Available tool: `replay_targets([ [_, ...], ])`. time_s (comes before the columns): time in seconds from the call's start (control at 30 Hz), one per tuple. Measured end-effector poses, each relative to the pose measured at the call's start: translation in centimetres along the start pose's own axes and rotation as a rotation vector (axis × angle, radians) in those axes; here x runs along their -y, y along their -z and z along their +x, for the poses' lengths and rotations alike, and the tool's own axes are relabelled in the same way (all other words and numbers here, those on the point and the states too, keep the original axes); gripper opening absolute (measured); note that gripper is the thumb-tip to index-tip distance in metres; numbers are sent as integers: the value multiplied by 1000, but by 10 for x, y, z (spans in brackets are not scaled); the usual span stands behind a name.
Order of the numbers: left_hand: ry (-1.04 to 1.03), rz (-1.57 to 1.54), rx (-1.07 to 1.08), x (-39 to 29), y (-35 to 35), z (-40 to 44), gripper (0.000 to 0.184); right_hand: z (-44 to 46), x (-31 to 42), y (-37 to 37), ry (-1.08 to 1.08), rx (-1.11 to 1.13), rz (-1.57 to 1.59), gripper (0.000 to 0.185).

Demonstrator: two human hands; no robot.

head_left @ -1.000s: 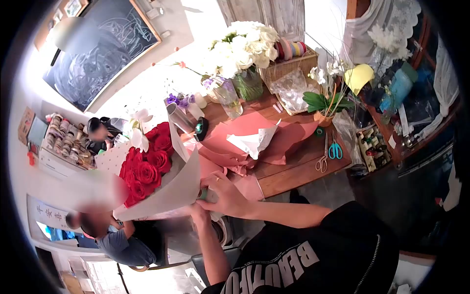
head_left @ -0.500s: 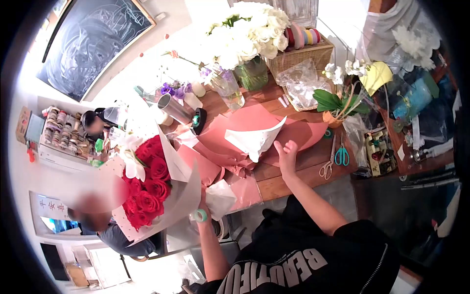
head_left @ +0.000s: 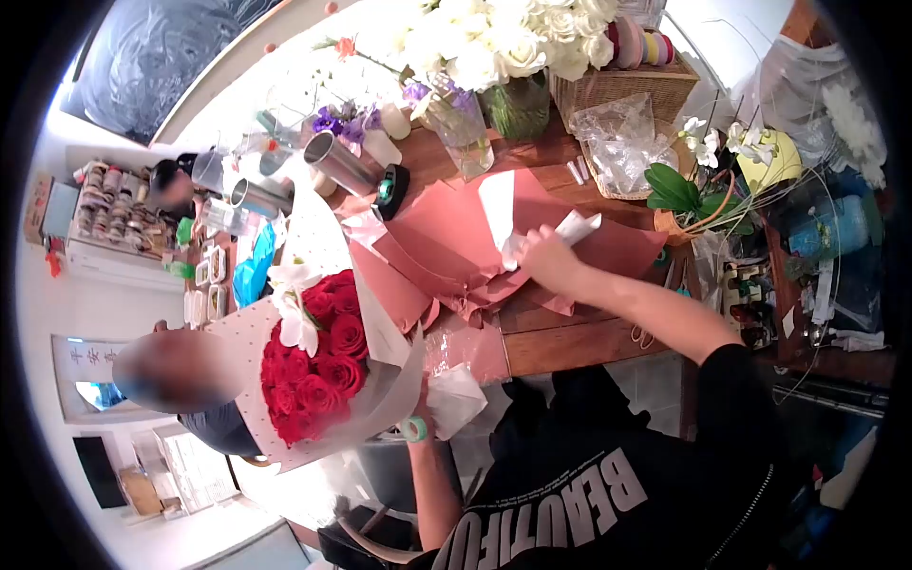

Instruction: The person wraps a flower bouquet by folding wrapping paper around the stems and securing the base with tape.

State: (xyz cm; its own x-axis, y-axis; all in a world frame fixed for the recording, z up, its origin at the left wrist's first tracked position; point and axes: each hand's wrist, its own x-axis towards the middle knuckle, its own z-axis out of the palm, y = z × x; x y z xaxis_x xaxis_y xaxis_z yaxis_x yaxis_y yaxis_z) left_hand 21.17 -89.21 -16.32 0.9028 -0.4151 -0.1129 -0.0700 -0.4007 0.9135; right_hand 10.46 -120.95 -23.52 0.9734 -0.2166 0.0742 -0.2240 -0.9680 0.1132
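A bouquet of red roses (head_left: 318,380) with a white flower, wrapped in pale dotted paper (head_left: 249,356), tilts to the left. My left hand (head_left: 425,404) is closed round its wrapped base, partly hidden by the paper, with a green tape roll (head_left: 413,429) at the wrist. White paper (head_left: 456,401) flares out below that grip. Over the table, my right hand (head_left: 543,256) pinches a small white paper sheet (head_left: 498,211), which lies above layered pink wrapping paper (head_left: 427,249).
On the wooden table (head_left: 560,347) stand a vase of white roses (head_left: 518,104), metal cups (head_left: 339,163), a tape dispenser (head_left: 389,190), a wicker basket (head_left: 622,87) and a potted orchid (head_left: 679,195). Scissors (head_left: 642,336) lie at the right. Another person (head_left: 218,429) is at the left.
My right hand has left the bouquet's base, reached over the table and taken hold of the white sheet, which is now creased. My left hand still holds the bouquet. The view has shifted.
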Motion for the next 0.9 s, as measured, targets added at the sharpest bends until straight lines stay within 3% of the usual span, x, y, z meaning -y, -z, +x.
replay_targets([
  [0.1, 38, -138, -32, 7, 22, -6, 16, -12, -27, 110, 88, -254, 230, 28],
  [0.13, 45, -186, -33, 10, 32, -9, 16, -20, -32, 129, 53, -307, 410, 32],
  [0.17, 41, -237, -29, 12, 41, -13, 16, -31, -29, 140, 53, -305, 398, 32],
  [0.27, -64, -387, 28, 26, 65, -21, 17, -71, 16, 159, -501, -614, 1674, 31],
  [0.3, -143, -472, 59, 31, 70, -24, 17, -87, 37, 150, -659, -576, 1932, 35],
  [0.33, -115, -476, 42, 11, 70, -33, 23, -94, 67, 126, -727, -738, 2115, 38],
  [0.37, -109, -480, 46, 11, 75, -38, 23, -103, 98, 87, -879, -769, 2091, 39],
  [0.4, -114, -495, 81, 14, 82, -41, 21, -114, 126, 64, -876, -822, 2281, 39],
  [0.43, -116, -509, 114, 17, 88, -46, 20, -126, 147, 45, -1002, -691, 2278, 37],
  [0.5, -125, -506, 136, 29, 94, -55, 19, -142, 191, -3, -1243, -658, 2263, 32],
  [0.63, -17, -369, 242, 63, 101, -73, 19, -172, 255, -51, -1382, -537, 1823, 29],
  [0.7, -13, -327, 294, 69, 95, -81, 20, -178, 275, -68, -1420, -472, 1855, 31],
  [0.8, 158, -155, 321, 89, 88, -99, 30, -180, 286, -78, -1405, -373, 1921, 30],
  [0.9, 219, -211, 335, 102, 75, -113, 34, -181, 295, -85, -1260, -344, 1900, 34],
])
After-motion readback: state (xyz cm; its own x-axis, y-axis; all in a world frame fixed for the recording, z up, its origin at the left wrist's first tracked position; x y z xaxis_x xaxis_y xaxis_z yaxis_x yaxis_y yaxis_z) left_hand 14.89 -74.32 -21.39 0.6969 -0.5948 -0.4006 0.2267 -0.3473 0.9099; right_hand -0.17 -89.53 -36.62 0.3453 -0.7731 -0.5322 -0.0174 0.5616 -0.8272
